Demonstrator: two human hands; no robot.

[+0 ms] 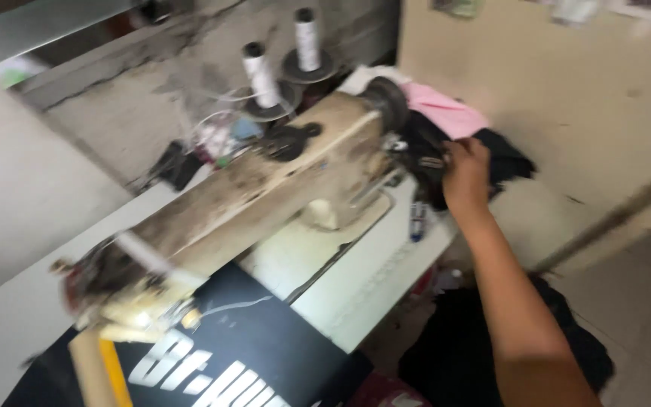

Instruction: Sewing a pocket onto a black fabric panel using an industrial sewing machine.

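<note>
My right hand (pixel 465 177) reaches out to the far right end of the sewing table (pixel 371 279), its fingers curled into a pile of black cloth (pixel 502 158) just beside the handwheel (pixel 387 102) of an old, worn cream sewing machine (pixel 265 188). A pink cloth (pixel 446 111) lies behind that pile. Near the needle end, a black fabric with white lettering (pixel 265 354) is spread on the table. My left hand is out of the picture. The view is blurred by motion.
Two white thread spools (pixel 260 75) (pixel 307 39) stand on holders behind the machine. A small blue object (pixel 416 222) lies by the table's edge. More dark cloth (pixel 453 347) hangs below my arm. A cream wall (pixel 566 90) and a slanted stick (pixel 619 215) are at right.
</note>
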